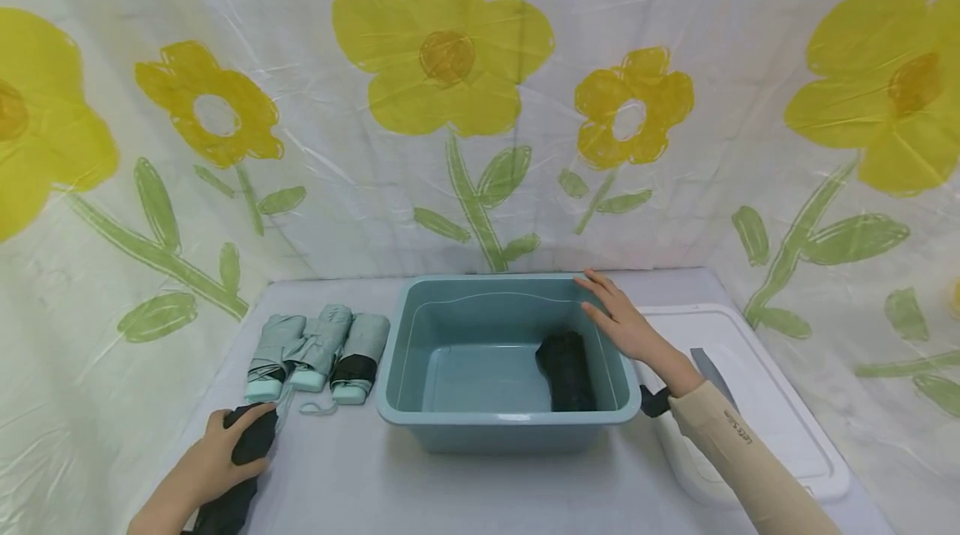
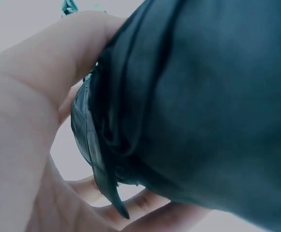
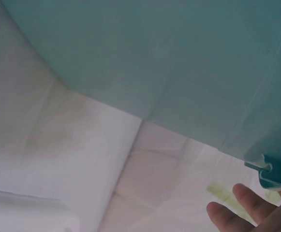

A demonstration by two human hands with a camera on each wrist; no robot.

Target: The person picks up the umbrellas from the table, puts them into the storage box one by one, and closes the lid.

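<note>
At the front left my left hand (image 1: 217, 456) grips a black folded umbrella (image 1: 228, 506), thumb and fingers around its dark cloth. The left wrist view shows this umbrella (image 2: 203, 106) close up, its far end hidden. My right hand (image 1: 618, 318) rests at the back right of a blue-green plastic tub (image 1: 510, 418), fingers extended over the rim. In the right wrist view, fingertips (image 3: 220, 215) show beyond the tub's edge. Inside the tub, against its right side, lies another black rolled bundle (image 1: 567, 372), which looks like a folded umbrella.
Three light teal folded umbrellas (image 1: 318, 352) lie side by side left of the tub. A white plastic lid (image 1: 795, 443) lies on the table to the right, partly under the right forearm. A grey strip (image 1: 712, 377) shows beside the right wrist. A flowered curtain hangs behind.
</note>
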